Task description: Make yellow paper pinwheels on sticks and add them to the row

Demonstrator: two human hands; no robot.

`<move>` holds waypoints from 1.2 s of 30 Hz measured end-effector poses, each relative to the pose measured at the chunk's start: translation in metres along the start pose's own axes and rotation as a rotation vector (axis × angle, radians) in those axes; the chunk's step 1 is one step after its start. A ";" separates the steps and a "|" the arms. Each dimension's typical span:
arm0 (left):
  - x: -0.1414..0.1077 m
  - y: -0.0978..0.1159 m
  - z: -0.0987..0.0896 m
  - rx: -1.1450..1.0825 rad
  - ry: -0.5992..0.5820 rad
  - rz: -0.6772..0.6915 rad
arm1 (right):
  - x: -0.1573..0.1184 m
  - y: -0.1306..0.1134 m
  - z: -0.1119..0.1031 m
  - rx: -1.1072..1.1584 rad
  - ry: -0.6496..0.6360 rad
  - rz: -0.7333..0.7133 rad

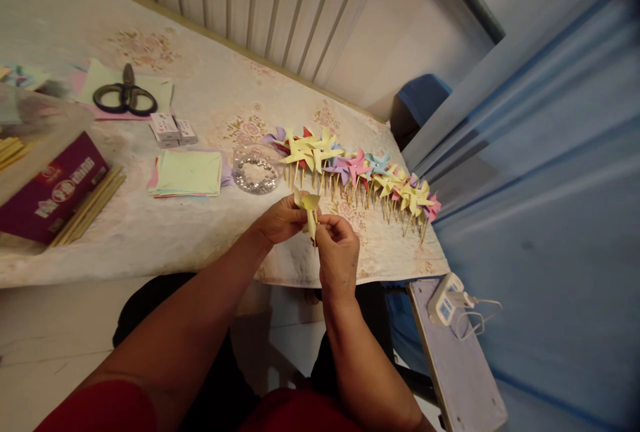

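A yellow paper pinwheel (309, 204) is between my two hands, above the front part of the table. My left hand (286, 220) pinches its left side. The fingers of my right hand (338, 244) are closed at its lower right, by what looks like a thin stick that they partly hide. Beyond my hands, several finished pinwheels (356, 167) in yellow, pink, purple, blue and red lie in a row on their sticks. Left of them, a clear round dish (255, 174) holds small shiny pins. A stack of coloured paper squares (187, 173) lies further left.
Small white boxes (173, 129) and black-handled scissors (126, 95) on paper sheets lie at the back left. A purple-labelled clear container (55, 185) with wooden sticks (90, 209) is at the far left. A power strip (445, 299) rests on a stool (463, 365) right of the table (400, 255).
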State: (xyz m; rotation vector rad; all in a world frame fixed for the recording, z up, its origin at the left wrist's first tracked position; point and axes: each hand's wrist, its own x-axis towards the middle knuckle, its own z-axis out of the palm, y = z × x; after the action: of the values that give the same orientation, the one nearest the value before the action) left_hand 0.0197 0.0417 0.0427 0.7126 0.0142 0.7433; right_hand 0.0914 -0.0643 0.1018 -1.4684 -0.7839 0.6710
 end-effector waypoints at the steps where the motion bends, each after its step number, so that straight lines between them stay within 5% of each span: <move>1: 0.000 0.000 0.000 0.002 0.000 0.003 | 0.000 0.000 0.000 0.000 0.000 0.000; 36: 0.000 -0.003 -0.001 -0.020 0.040 -0.005 | 0.004 0.004 -0.003 -0.009 -0.006 -0.010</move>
State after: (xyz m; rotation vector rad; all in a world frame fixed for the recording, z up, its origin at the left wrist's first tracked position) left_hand 0.0213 0.0412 0.0400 0.6782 0.0454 0.7517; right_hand 0.0960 -0.0629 0.0986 -1.4700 -0.7993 0.6653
